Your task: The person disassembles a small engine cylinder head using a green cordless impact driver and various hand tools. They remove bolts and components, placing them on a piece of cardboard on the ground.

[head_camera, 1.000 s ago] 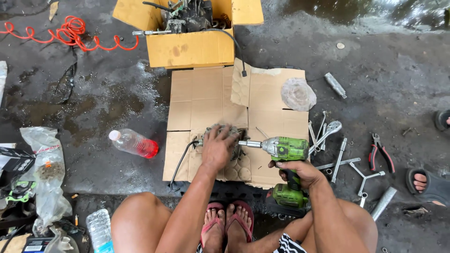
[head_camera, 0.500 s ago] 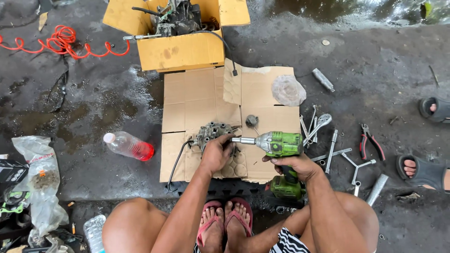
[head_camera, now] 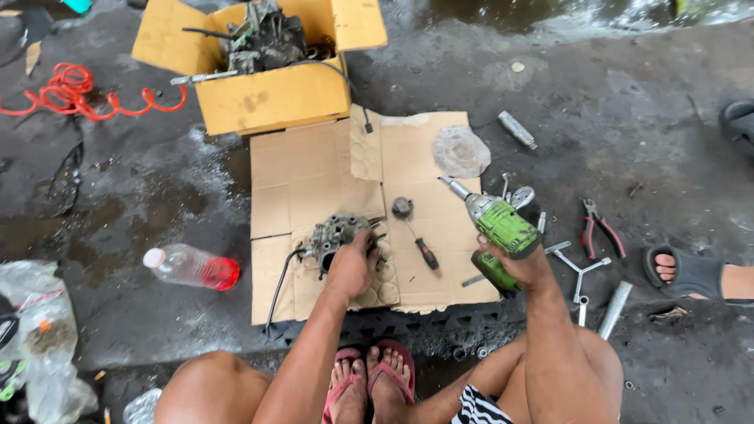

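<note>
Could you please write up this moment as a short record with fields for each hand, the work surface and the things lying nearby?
left hand: left hand rests on a grey metal engine part
right hand: right hand grips a green power driver, tip raised clear of the part
surface: flattened cardboard sheet on wet concrete
on cardboard: screwdriver, small round metal piece, clear plastic bag
right of cardboard: red-handled pliers, wrenches
left: plastic bottle with red liquid
behind: yellow box of parts, red coiled hose
</note>
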